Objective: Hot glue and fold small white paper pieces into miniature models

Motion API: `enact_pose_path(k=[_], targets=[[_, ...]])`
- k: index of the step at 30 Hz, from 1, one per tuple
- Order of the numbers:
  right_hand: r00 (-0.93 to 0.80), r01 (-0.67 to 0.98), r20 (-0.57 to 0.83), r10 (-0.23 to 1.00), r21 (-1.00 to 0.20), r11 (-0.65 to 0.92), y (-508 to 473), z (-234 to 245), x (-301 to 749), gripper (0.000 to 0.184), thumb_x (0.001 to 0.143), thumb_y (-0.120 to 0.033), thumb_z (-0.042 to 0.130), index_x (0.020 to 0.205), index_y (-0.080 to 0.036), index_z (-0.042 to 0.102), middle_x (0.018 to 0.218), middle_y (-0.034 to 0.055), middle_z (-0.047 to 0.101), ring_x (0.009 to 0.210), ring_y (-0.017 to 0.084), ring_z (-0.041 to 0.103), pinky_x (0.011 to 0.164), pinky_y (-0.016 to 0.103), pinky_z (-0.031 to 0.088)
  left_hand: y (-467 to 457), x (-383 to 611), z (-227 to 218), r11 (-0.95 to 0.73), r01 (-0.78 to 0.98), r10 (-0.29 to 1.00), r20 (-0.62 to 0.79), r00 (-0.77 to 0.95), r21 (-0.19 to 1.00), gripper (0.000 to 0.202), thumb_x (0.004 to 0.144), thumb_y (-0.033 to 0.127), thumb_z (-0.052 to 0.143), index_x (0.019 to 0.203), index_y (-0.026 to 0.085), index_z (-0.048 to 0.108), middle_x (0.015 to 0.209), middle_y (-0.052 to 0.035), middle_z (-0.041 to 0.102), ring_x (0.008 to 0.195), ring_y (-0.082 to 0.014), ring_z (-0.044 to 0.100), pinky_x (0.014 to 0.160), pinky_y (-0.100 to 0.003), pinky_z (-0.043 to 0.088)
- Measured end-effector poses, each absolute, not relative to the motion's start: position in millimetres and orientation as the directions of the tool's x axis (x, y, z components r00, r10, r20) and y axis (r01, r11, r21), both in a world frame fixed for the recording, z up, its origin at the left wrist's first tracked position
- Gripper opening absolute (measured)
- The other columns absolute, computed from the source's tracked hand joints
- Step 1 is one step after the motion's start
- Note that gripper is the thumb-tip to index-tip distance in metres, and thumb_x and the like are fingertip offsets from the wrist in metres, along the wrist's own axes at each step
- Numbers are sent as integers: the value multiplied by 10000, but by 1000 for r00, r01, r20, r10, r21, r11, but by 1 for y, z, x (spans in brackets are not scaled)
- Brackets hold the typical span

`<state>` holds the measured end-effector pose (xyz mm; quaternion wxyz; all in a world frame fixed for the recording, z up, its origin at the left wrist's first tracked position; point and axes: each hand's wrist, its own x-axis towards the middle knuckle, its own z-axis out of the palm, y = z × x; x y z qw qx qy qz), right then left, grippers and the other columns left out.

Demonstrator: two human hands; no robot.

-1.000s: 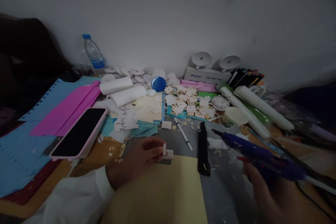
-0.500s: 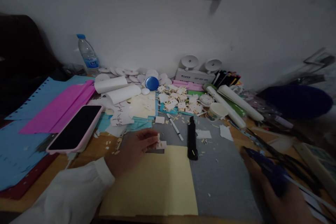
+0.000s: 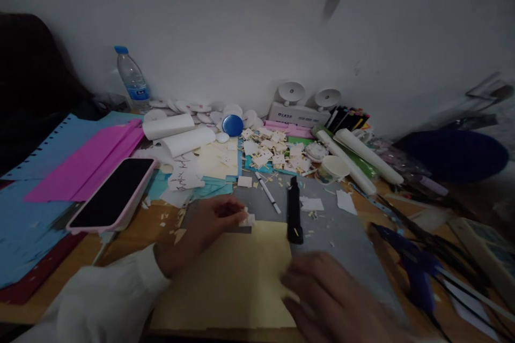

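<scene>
My left hand is closed in a pinch on a small white paper piece, just above the far edge of a yellow paper sheet. My right hand, blurred by motion, hovers over the sheet's right side. Its thumb and fingers are apart and nothing shows between them. A purple glue gun rests at the right, away from both hands. Beyond the sheet lie a black box cutter and a white pen on a grey mat.
A pile of small white pieces with sticks sits at the back, near a paper cup and white rolls. On the left are a phone, pink paper and a water bottle. Cables run along the right.
My right hand has let go of the glue gun, now lying at the right, and moved left over the yellow sheet. My left hand still pinches the small white piece in about the same place.
</scene>
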<state>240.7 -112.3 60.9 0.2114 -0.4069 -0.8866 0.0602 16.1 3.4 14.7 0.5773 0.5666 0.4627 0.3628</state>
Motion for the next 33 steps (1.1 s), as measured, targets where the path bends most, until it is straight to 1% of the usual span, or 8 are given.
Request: enact_pose_path(k=[2, 5, 12, 17, 20, 23, 27, 33], targets=[[-582, 675, 396, 710, -251, 694, -77, 62, 221, 204, 825, -125, 586, 1021, -180, 563, 965, 90, 654, 852, 228, 608, 721, 349, 544, 0, 18, 17, 67, 126, 943, -104, 316, 990, 197, 714, 334, 727, 791, 161, 674, 727, -15, 666, 693, -160, 600, 644, -258, 461], [-594, 656, 411, 691, -251, 712, -41, 48, 205, 242, 815, -142, 614, 1049, -148, 551, 1061, 127, 623, 952, 263, 577, 782, 418, 520, -3, 21, 16, 59, 157, 945, -106, 311, 986, 182, 733, 322, 708, 793, 155, 669, 742, -29, 674, 710, -175, 609, 654, -274, 472], [-578, 651, 424, 698, -276, 707, -24, 29, 198, 62, 846, -139, 610, 903, -159, 595, 891, 74, 644, 850, 211, 584, 755, 368, 512, -4, 25, 10, 31, 230, 945, -103, 310, 973, 156, 759, 296, 668, 826, 156, 677, 778, -40, 696, 740, -199, 621, 657, -289, 477], [-582, 651, 407, 704, -286, 703, -19, 28, 199, 58, 828, -116, 623, 862, -150, 592, 874, 79, 645, 833, 218, 582, 732, 365, 515, -4, 29, 14, 42, 268, 948, -123, 294, 962, 93, 738, 229, 662, 793, 156, 681, 768, -41, 705, 742, -207, 634, 674, -294, 484], [-562, 638, 418, 713, -329, 696, -16, 23, 204, 82, 844, -88, 575, 886, -158, 577, 898, 83, 639, 850, 218, 586, 743, 368, 514, -1, 27, 15, 36, 278, 943, -124, 307, 960, 137, 760, 244, 649, 859, 159, 691, 817, -47, 718, 772, -212, 648, 691, -294, 494], [-451, 594, 480, 752, -468, 655, -13, 13, 214, 112, 869, -128, 550, 960, -191, 563, 937, 75, 639, 899, 206, 598, 771, 353, 517, 5, 19, 14, -81, 338, 946, -34, 321, 938, 232, 763, 307, 673, 962, 189, 691, 874, -42, 712, 792, -207, 645, 703, -290, 492], [-335, 507, 456, 824, -650, 566, -13, -2, 226, 108, 873, -182, 574, 975, -218, 577, 952, 54, 650, 936, 181, 618, 801, 311, 518, 12, 7, 6, -343, 473, 903, 147, 403, 812, 278, 725, 358, 724, 971, 229, 702, 959, -53, 670, 875, -223, 608, 783, -315, 458], [-391, 481, 427, 816, -661, 576, -12, -9, 228, 77, 880, -159, 570, 915, -223, 595, 959, 46, 664, 921, 166, 622, 809, 312, 501, 15, 5, -9, -455, 511, 826, 132, 547, 730, 207, 768, 321, 680, 959, 241, 695, 987, -59, 638, 940, -234, 571, 814, -319, 434]])
